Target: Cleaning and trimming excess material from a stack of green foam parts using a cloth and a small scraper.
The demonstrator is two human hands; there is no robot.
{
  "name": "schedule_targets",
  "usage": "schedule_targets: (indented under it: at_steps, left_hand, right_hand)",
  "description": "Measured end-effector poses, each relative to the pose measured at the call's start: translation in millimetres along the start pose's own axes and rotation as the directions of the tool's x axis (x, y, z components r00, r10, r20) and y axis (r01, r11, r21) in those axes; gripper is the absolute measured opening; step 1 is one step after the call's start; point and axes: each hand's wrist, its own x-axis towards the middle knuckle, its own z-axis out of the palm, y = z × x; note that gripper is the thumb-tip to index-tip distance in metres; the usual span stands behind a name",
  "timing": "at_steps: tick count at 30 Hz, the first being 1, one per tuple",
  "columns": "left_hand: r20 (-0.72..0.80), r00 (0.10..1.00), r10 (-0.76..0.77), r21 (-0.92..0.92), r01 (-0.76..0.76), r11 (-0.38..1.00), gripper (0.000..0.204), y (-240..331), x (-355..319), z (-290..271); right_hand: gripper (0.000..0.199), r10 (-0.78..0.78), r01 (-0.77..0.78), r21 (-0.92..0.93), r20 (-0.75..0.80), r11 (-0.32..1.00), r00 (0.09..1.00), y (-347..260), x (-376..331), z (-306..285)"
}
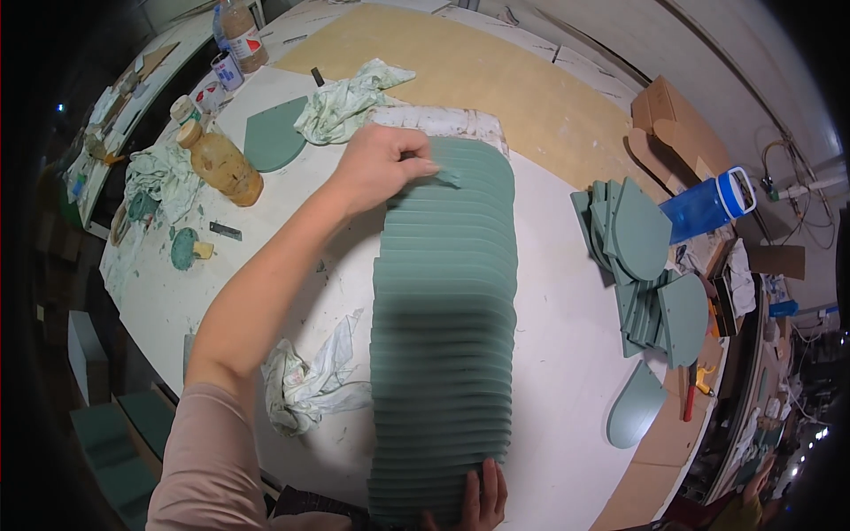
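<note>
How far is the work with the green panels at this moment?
Done: a long fanned row of green rounded-top panels lies on the white table. In hand: the left hand touches the far panel; the right hand holds the near end. Left: a loose pile of green panels at the right.

Counts:
- hands: 2, left hand [381, 164] at the far end of the row, right hand [482, 496] at the near end
- row of green panels [443, 336] standing on edge: too many and too blurred to count exactly
- loose green panels heaped at right [642, 265]: several, count unclear
- single flat green panels: 2, [274, 133] and [636, 405]
- rags: 3, [345, 102], [310, 380], [159, 177]
- amber bottles: 2, [221, 164], [243, 35]
- blue jug [708, 205]: 1
</note>
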Motion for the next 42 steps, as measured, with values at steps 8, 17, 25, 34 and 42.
schedule_targets:
  at_steps: [8,17,25,34,42]
  left_hand:
    - [0.032,0.999,-0.027,-0.006,0.027,1.000,0.016,-10,-6,-5]
    - [0.035,0.999,-0.002,-0.077,0.004,0.997,0.013,-16,-4,1]
    - [-0.001,0.999,-0.036,-0.055,0.036,0.998,0.014,-8,-9,-6]
    - [-0.086,0.996,-0.031,-0.100,0.022,0.995,0.012,-15,-17,-16]
    - [-0.095,0.993,-0.075,-0.145,0.061,0.988,0.014,-21,-48,-41]
  right_hand:
    - [0.088,-0.021,0.021,-0.004,-0.028,1.000,0.999,1,1,1]
    - [0.088,-0.017,0.016,-0.008,-0.044,1.000,0.999,1,0,3]
    - [0.093,-0.001,0.001,-0.006,-0.018,1.000,1.000,2,-2,3]
    - [0.091,-0.015,0.015,0.008,-0.023,1.000,1.000,0,2,1]
    - [0.087,-0.024,0.024,0.009,-0.050,1.000,0.998,1,-2,5]
